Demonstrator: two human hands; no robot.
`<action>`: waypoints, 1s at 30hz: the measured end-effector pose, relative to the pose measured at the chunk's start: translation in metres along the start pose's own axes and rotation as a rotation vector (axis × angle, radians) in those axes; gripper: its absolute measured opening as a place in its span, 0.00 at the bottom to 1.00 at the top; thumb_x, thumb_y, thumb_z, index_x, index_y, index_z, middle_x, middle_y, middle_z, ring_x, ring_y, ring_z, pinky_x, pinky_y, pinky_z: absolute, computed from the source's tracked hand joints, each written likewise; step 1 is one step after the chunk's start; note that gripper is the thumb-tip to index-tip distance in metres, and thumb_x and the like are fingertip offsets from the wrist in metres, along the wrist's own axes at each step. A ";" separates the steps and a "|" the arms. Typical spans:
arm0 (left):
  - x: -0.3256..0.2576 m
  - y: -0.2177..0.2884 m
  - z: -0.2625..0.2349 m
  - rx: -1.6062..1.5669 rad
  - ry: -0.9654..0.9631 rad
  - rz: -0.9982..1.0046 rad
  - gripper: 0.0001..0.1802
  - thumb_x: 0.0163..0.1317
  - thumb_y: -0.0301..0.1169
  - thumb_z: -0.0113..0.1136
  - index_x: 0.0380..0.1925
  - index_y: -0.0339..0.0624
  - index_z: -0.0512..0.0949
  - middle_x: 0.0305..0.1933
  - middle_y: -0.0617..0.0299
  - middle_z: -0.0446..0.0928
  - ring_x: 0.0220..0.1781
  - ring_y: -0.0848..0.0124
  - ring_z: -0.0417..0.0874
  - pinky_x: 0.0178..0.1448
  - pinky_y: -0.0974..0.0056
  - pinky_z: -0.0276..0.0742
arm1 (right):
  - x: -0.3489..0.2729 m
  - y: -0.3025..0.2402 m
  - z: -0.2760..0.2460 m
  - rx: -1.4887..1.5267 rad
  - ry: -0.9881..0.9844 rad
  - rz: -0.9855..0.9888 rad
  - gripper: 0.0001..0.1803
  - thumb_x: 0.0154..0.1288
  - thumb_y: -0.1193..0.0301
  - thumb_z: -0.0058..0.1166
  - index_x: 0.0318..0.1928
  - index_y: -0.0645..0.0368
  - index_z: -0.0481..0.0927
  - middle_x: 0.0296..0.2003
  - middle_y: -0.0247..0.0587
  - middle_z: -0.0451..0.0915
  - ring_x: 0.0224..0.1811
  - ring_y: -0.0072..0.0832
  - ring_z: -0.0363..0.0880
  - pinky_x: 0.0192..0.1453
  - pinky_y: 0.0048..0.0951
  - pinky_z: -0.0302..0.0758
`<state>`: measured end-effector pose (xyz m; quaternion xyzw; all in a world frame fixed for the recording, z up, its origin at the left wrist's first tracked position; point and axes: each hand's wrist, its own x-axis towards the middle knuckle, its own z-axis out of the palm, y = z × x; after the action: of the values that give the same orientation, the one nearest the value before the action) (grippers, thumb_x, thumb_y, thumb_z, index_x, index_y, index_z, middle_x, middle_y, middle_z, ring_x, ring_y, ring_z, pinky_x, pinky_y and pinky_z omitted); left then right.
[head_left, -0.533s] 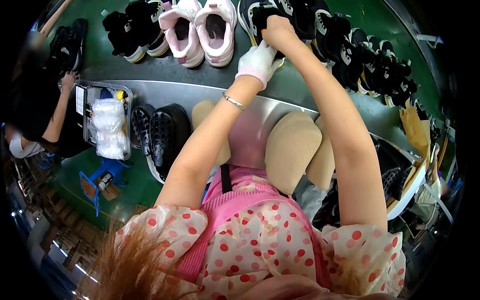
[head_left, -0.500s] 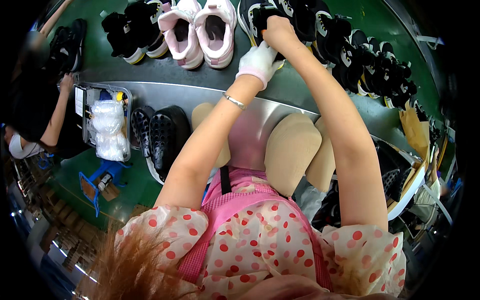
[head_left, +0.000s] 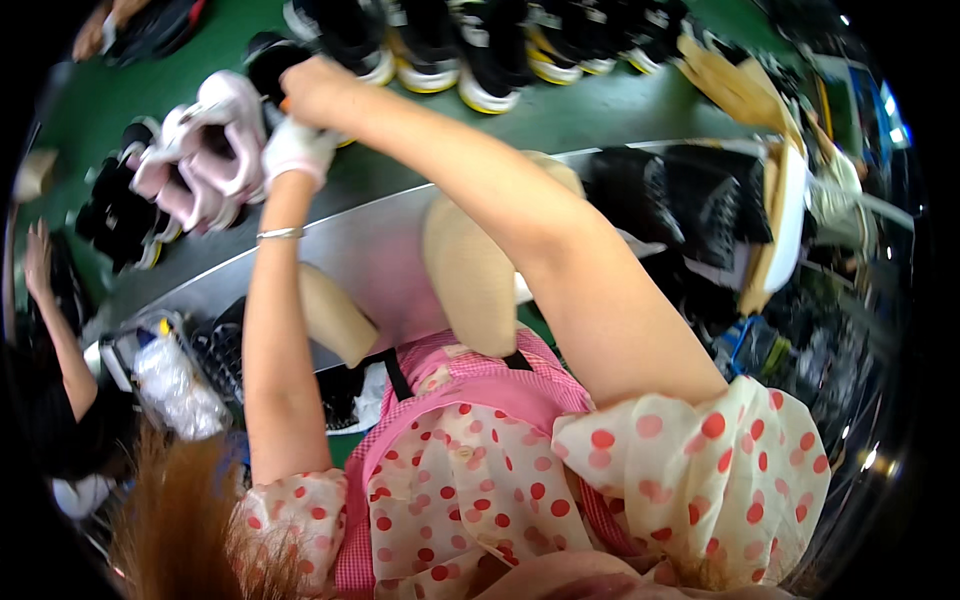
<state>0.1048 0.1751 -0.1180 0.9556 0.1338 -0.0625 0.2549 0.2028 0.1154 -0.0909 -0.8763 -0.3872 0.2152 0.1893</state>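
Note:
Both of my arms stretch to the far left over the green bench. My left hand (head_left: 299,153), in a white glove, is closed at the heel end of a black sneaker (head_left: 270,60). Just beyond it, my bare right hand (head_left: 322,90) is closed over that sneaker; a small orange bit shows at its fingers, but what it grips is hidden. A pair of pale pink sneakers (head_left: 238,128) stands immediately left of my gloved hand. More black sneakers with white and yellow soles (head_left: 488,98) line up to the right. The picture is blurred.
Beige padded forms (head_left: 468,270) stand along the near metal edge (head_left: 375,215). Black boot-like shapes (head_left: 700,205) and brown cardboard (head_left: 735,85) are to the right. Clear plastic-wrapped bundles (head_left: 180,385) lie in a tray at the left, near another person's arm (head_left: 62,335).
The view has swung to the right, so bench and shoes appear shifted left and tilted. Both hands stay together at a black sneaker beside the pink pair.

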 end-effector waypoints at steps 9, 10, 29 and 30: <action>-0.052 0.032 -0.009 0.231 0.414 0.054 0.29 0.59 0.42 0.61 0.61 0.50 0.72 0.62 0.55 0.71 0.59 0.52 0.74 0.62 0.53 0.72 | -0.374 0.115 -0.132 -0.076 0.713 0.201 0.21 0.57 0.72 0.58 0.54 0.56 0.79 0.46 0.46 0.83 0.46 0.42 0.82 0.51 0.35 0.79; -0.064 0.044 -0.010 0.211 0.467 0.118 0.27 0.59 0.39 0.63 0.59 0.46 0.74 0.59 0.50 0.72 0.57 0.52 0.75 0.61 0.55 0.72 | -0.406 0.129 -0.139 -0.021 0.754 0.359 0.19 0.58 0.70 0.59 0.52 0.57 0.81 0.44 0.46 0.83 0.44 0.40 0.84 0.48 0.32 0.80; -0.172 0.273 0.005 -1.349 -0.393 0.034 0.26 0.70 0.35 0.52 0.64 0.33 0.65 0.57 0.58 0.74 0.59 0.71 0.74 0.65 0.64 0.68 | -0.478 0.077 -0.138 0.095 0.558 -0.049 0.26 0.53 0.76 0.63 0.55 0.64 0.74 0.40 0.51 0.80 0.38 0.44 0.80 0.45 0.38 0.77; -0.172 0.275 0.001 -1.510 -0.451 0.018 0.26 0.70 0.36 0.51 0.64 0.34 0.65 0.57 0.58 0.74 0.59 0.71 0.74 0.65 0.63 0.69 | -0.464 0.070 -0.139 0.128 0.552 -0.048 0.26 0.54 0.76 0.64 0.54 0.65 0.74 0.39 0.50 0.80 0.38 0.42 0.81 0.43 0.36 0.77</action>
<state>0.0194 -0.0937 0.0427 0.4894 0.0773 -0.1448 0.8565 0.0356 -0.3048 0.0973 -0.8786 -0.3271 -0.0122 0.3477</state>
